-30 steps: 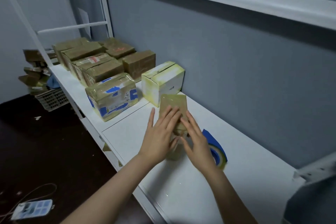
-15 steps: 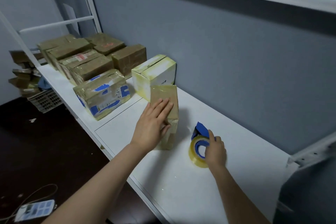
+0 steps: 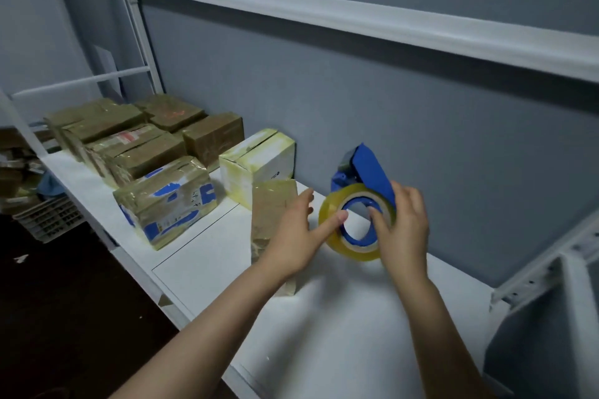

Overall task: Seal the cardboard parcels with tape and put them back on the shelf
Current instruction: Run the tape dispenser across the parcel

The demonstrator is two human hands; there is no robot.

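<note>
A small brown cardboard parcel wrapped in clear tape stands upright on the white shelf, partly behind my left wrist. My right hand holds a blue tape dispenser with a yellowish tape roll lifted above the shelf, a finger curled into the roll's core. My left hand is off the parcel and reaches across to the roll, its thumb tip touching the roll's front rim.
Several taped parcels sit further left on the shelf: a white-and-yellow box, a blue-marked box and brown boxes. A grey wall is close behind. A shelf beam runs overhead. A crate stands on the dark floor.
My right hand went to the tape dispenser, gripped it and raised it off the shelf. My left hand left the parcel's top and moved right to the roll.
</note>
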